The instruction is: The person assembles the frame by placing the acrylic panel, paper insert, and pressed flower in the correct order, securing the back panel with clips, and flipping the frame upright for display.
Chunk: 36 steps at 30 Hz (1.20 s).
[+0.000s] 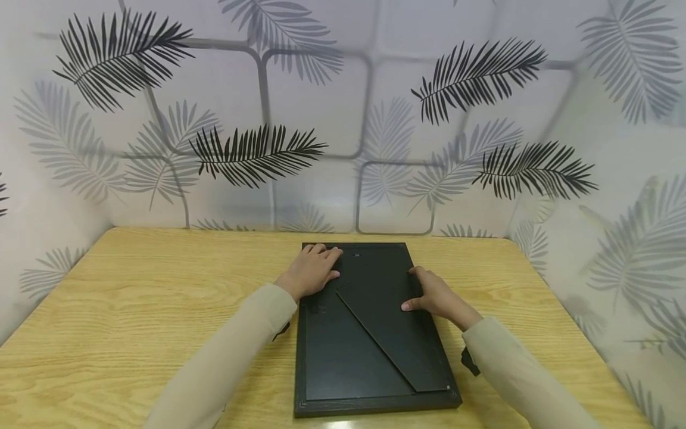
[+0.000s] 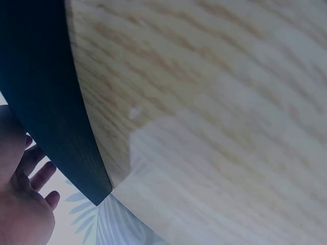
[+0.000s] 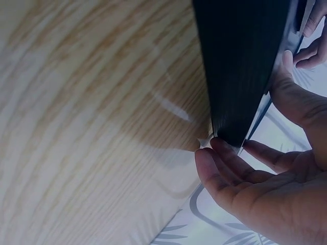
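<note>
A black picture frame lies face down on the table, its back panel upward. A slanted easel stand lies flat against that back. My left hand rests on the far left part of the back, its fingers toward the far edge. My right hand holds the right edge of the frame, the thumb on the back. In the right wrist view, fingertips of the right hand touch the frame's outer side wall. The left wrist view shows the frame's left side, with the left hand partly visible beyond it.
The wooden table carries the frame near its middle. Behind it and at both sides rises a pale wall covering with a feather-leaf print. Dark wrist devices show below both sleeves.
</note>
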Tool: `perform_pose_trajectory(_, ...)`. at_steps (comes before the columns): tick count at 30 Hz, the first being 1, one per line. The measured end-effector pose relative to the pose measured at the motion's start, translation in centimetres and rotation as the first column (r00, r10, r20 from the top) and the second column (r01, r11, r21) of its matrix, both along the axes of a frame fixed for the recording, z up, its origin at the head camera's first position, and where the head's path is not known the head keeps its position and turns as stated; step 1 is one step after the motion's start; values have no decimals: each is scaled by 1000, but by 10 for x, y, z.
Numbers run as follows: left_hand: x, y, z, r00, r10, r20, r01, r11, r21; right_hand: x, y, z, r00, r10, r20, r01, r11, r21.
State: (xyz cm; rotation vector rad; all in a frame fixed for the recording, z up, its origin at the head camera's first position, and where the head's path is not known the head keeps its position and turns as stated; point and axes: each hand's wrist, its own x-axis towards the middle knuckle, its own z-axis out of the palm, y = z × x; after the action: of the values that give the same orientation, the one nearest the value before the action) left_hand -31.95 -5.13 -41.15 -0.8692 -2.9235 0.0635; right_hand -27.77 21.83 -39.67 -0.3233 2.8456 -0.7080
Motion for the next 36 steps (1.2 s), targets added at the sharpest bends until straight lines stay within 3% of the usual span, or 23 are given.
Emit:
perform_pose_trajectory(11,0,4,3,1000,-7,-29,5,998,-66,-1,3,1,1000,14,13,-14,1000,0)
perform_pose_trajectory(19,0,6,8,1000,9,-2,-9,998,-59,-2,4,0,1000,17,11,-17,1000,-6)
perform_pose_trajectory(27,7,2,3,997,40,61,-41,999,17,-2,4,1,1000,17,8,-16,1000,-3)
perform_pose_trajectory(31,11,1,2,999,1,48,-1,1000,-2,-2,4,0,1000,22,7,-22,1000,-4)
perform_pose_trajectory(36,23,5,6,993,-116,36,114,993,43,-1,3,-1,1000,25,-3,-25,1000,-7)
